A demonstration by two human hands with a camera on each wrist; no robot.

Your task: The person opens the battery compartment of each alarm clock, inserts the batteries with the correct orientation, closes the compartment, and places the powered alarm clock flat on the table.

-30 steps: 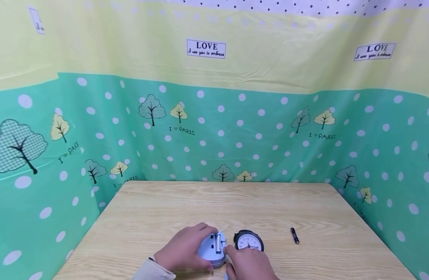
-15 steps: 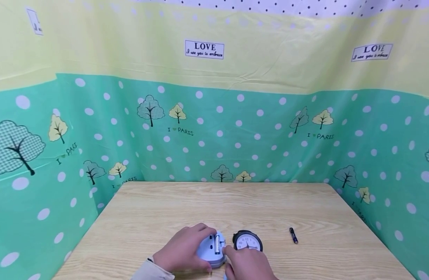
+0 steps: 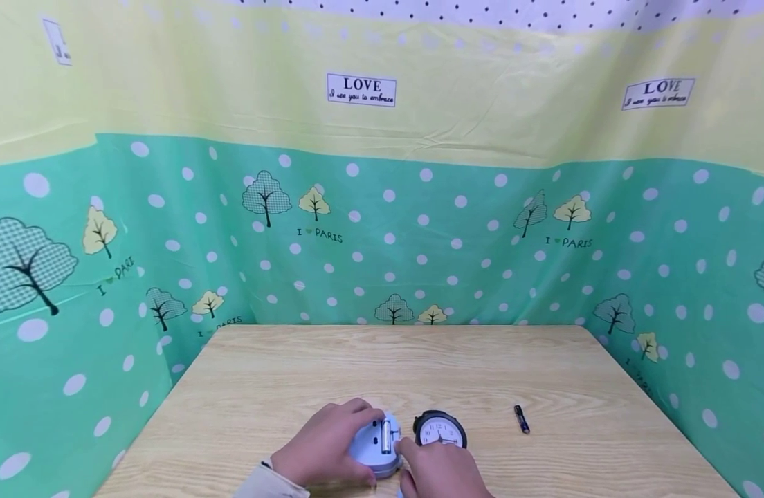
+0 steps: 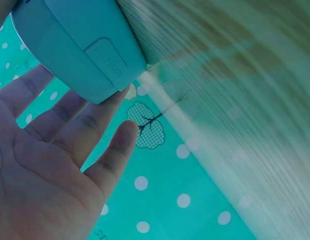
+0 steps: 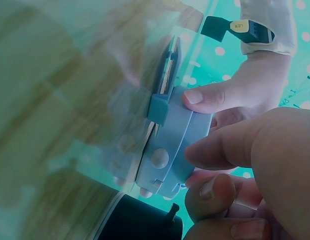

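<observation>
A light-blue alarm clock (image 3: 367, 451) lies back up on the table, its battery compartment uncovered with a battery (image 3: 385, 437) inside. My left hand (image 3: 326, 443) grips the clock from its left side, fingers at the far edge and thumb at the near edge. My right hand (image 3: 444, 470) is at the clock's right side, with one fingertip against the rim beside the compartment. In the right wrist view its other fingers are curled; whether they pinch anything is hidden. A bit of blue shows under this hand in the head view, its kind unclear.
A black round clock (image 3: 441, 427) lies face up just beyond my right hand, partly covered by it. Farther right, a dark battery-like cylinder (image 3: 522, 419) lies on the wooden table (image 3: 394, 366). A patterned curtain (image 3: 357, 242) encloses the table's back and sides.
Both hands and the blue alarm clock keep their places on the table. The head view has shifted very slightly.
</observation>
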